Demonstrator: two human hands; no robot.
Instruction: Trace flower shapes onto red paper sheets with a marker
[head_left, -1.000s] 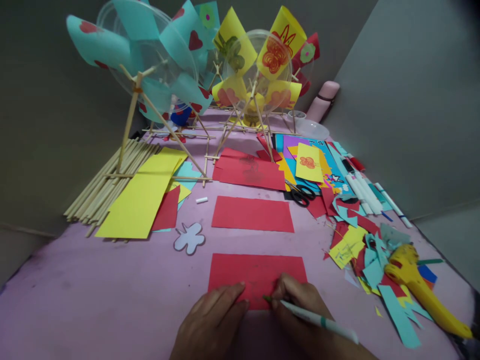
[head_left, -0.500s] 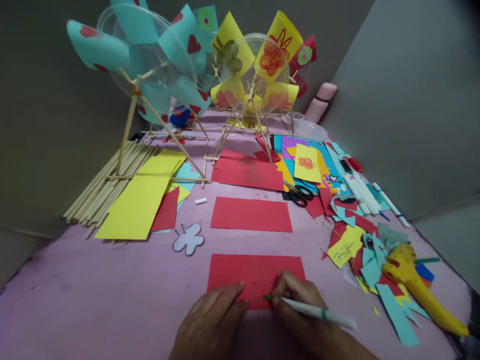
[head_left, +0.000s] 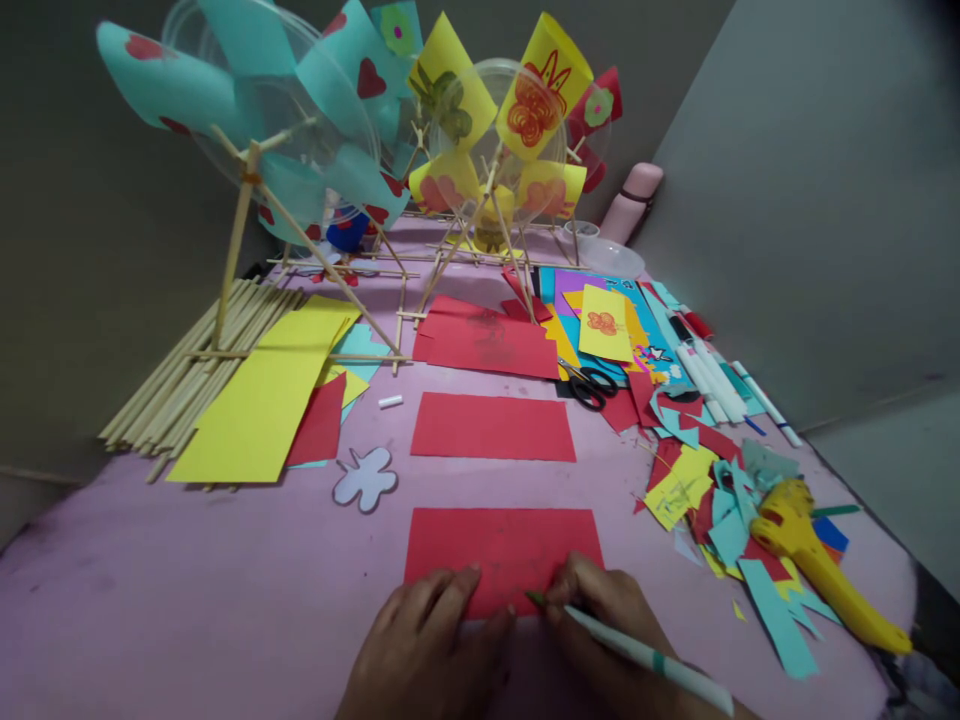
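Note:
A red paper rectangle (head_left: 495, 540) lies in front of me with faint marks on it. My left hand (head_left: 420, 640) rests flat on its lower left edge, fingers stretched out and holding nothing. In my right hand (head_left: 607, 610) a white marker (head_left: 641, 652) with a green band is gripped, its green tip at the lower edge of the paper. Beyond lies a second red rectangle (head_left: 493, 427), and behind that a red piece (head_left: 487, 338) with a dark drawing. A white butterfly cutout (head_left: 366, 479) sits to the left.
Yellow paper strips (head_left: 262, 400) and wooden sticks (head_left: 161, 385) lie at left. Paper pinwheels on stick frames (head_left: 255, 175) stand at the back. Black-handled scissors (head_left: 591, 385), paper scraps (head_left: 679, 485), a yellow glue gun (head_left: 825, 570) and several markers (head_left: 709, 380) fill the right side.
The whole view has shifted slightly, so things sit further left. The marker's back end has swung lower, its tip still near the paper's lower edge. My left thumb has stretched rightward.

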